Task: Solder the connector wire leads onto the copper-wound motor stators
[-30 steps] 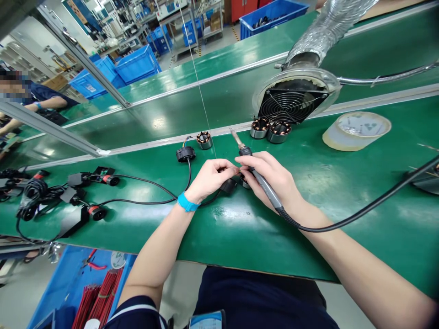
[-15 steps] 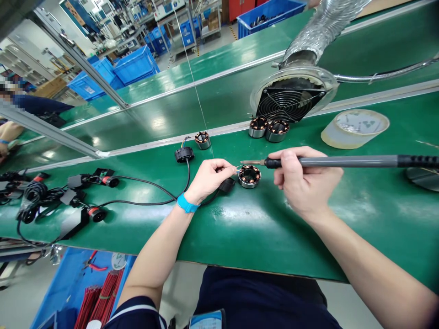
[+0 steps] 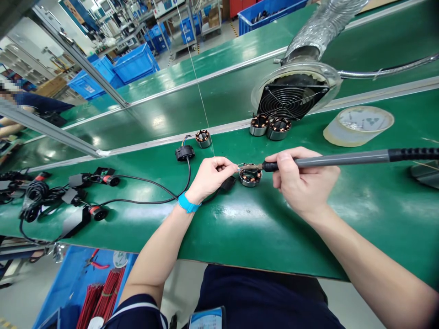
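Observation:
My right hand (image 3: 305,180) grips a soldering iron (image 3: 343,159) with a grey handle. Its tip lies over the near stator (image 3: 250,179), a metal ring with copper windings on the bench. Just left of that ring, my left hand (image 3: 215,176) is closed in a pinch on thin wires (image 3: 239,168), close to the iron's tip. A thin strand of solder wire (image 3: 202,98) runs down from above to behind my left hand. Partly hidden beside my left fingers is a black part (image 3: 228,183). A black round housing (image 3: 184,153) with a cable stands further left.
Another stator (image 3: 203,139) and a pair of stators (image 3: 279,130) stand by the rear rail, below a fume fan (image 3: 290,101). A tape roll (image 3: 358,126) lies at right. Cabled parts (image 3: 98,213) cover the left bench. A blue bin (image 3: 65,278) holds red wires. Someone's arm shows far left.
My right hand has shifted slightly left and the iron's tip has moved from above the stator's left edge to the wires at my left fingers. My left hand stays pinched in nearly the same place.

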`<state>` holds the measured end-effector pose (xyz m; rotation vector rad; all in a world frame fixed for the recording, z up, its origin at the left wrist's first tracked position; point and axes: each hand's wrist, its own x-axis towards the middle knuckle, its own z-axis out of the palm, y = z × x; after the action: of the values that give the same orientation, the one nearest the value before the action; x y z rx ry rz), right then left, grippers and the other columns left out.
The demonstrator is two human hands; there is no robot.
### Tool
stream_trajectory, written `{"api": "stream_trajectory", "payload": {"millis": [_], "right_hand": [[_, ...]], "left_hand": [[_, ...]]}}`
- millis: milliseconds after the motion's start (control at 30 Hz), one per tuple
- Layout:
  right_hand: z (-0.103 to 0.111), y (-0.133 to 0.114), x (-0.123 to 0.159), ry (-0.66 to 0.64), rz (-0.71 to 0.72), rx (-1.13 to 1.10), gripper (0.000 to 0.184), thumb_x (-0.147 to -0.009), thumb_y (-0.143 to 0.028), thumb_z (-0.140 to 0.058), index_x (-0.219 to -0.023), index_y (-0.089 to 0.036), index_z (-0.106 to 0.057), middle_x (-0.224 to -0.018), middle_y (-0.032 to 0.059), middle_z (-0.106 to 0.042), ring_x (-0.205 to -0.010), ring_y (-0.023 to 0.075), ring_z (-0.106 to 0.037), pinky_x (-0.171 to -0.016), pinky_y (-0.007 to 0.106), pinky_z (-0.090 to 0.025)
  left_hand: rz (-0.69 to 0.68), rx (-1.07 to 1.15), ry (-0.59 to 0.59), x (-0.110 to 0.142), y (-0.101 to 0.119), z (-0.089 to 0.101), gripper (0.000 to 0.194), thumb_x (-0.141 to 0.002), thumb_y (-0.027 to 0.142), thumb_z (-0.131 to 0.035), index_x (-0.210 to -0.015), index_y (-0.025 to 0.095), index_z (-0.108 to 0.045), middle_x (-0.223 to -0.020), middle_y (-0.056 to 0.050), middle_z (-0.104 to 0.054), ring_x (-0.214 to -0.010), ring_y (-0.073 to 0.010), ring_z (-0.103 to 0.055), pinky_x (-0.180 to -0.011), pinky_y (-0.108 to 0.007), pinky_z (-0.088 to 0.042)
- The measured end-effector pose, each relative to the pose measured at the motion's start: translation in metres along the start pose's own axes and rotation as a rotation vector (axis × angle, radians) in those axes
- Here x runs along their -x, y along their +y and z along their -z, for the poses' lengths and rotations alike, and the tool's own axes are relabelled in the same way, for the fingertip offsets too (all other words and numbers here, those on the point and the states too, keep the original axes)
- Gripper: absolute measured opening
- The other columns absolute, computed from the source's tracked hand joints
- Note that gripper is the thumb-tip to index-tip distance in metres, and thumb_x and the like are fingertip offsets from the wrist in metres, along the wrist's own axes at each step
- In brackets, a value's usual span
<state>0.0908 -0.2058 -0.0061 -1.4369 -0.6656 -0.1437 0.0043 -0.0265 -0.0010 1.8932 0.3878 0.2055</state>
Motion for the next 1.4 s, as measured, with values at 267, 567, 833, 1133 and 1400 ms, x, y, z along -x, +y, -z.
{"api": "stream_trajectory", "payload": {"millis": [267,567,833,1133,1400], "right_hand": [[-0.001,-0.001,0.0,0.035,-0.051,-0.019,0.028,-0.101,-0.042,-0.063,-0.082,-0.024,-0.073,-0.045,-0.0034,-0.053,-0.033,0.014,-0.046,-0.037,0.029,-0.04],[-0.001,-0.001,-0.004,0.131,-0.01,-0.042,0.027,-0.098,-0.039,-0.066,-0.08,-0.02,-0.072,-0.044,-0.0048,-0.052,-0.032,0.0127,-0.046,-0.036,0.026,-0.038],[-0.002,-0.001,-0.001,0.087,0.017,-0.033,0.025,-0.103,-0.038,-0.063,-0.088,-0.02,-0.073,-0.049,-0.0036,-0.057,-0.034,0.0108,-0.048,-0.035,0.024,-0.038],[-0.005,0.007,0.001,-0.011,0.134,0.062,0.022,-0.103,-0.031,-0.064,-0.123,-0.027,-0.072,-0.092,0.0032,-0.073,-0.051,0.0128,-0.063,-0.053,0.03,-0.056],[-0.007,0.01,-0.003,-0.176,0.257,0.185,0.041,-0.099,-0.013,-0.059,-0.137,-0.029,-0.063,-0.107,0.0053,-0.068,-0.088,0.0203,-0.07,-0.089,0.039,-0.06]], "left_hand": [[0.005,0.0,0.012,0.0,0.001,0.0,0.025,-0.081,0.039,-0.071,-0.074,0.015,-0.072,-0.076,-0.004,-0.069,-0.073,-0.0152,-0.057,-0.068,-0.028,-0.043],[-0.002,0.009,0.017,0.001,0.002,0.0,0.026,-0.081,0.039,-0.072,-0.072,0.014,-0.072,-0.074,-0.003,-0.068,-0.072,-0.0141,-0.055,-0.068,-0.027,-0.042],[-0.007,0.02,0.01,0.001,0.002,-0.001,0.026,-0.081,0.039,-0.072,-0.073,0.014,-0.072,-0.076,-0.004,-0.07,-0.071,-0.0137,-0.055,-0.068,-0.027,-0.042],[-0.006,0.026,0.009,0.0,0.002,-0.001,0.024,-0.081,0.036,-0.07,-0.074,0.013,-0.072,-0.076,-0.004,-0.07,-0.071,-0.0138,-0.057,-0.069,-0.027,-0.043],[-0.034,-0.018,-0.015,0.0,0.001,-0.001,0.027,-0.085,0.039,-0.068,-0.074,0.014,-0.07,-0.078,-0.005,-0.07,-0.076,-0.016,-0.061,-0.073,-0.029,-0.044]]}}
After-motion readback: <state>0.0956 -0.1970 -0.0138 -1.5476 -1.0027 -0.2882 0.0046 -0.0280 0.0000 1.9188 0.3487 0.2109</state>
